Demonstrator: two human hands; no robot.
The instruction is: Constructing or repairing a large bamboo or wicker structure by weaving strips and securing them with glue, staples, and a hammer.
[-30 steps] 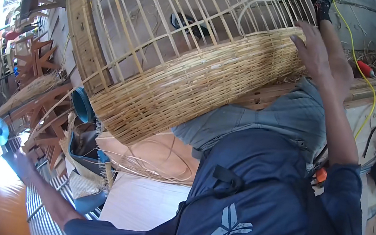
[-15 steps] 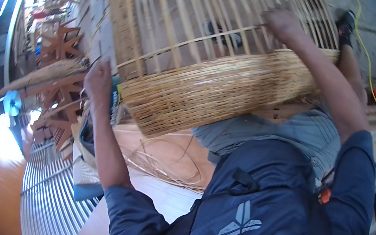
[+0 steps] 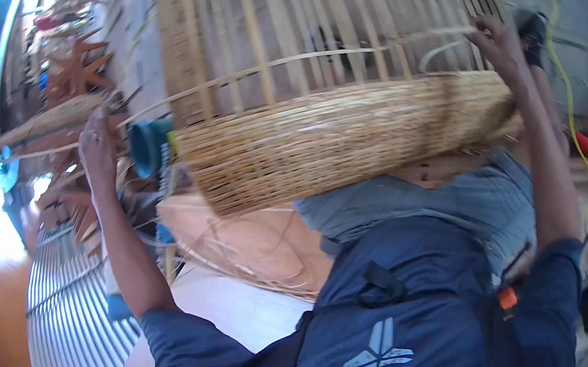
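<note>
A long pale cane strip threads between the upright stakes of a half-woven panel, just above its dense woven band. At the panel's far right, my right hand is closed, pinching the strip, which bends in a small loop beneath the hand. My left hand is out to the left of the panel, fingers stretched upward and slightly blurred. Close to those fingers passes the strip's left end; whether it touches them is hard to see. The panel leans over my lap, with my grey shorts below it.
A teal cup-shaped thing stands by the panel's left edge. Star-shaped brown wooden pieces and a corrugated metal sheet lie to the left. Coiled cane rests near my lap. A yellow cord runs down the right.
My right hand has moved right and drawn the strip through the stakes. My left hand has moved left and down, its fingers straightening from a fist. The teal thing has come into fuller view.
</note>
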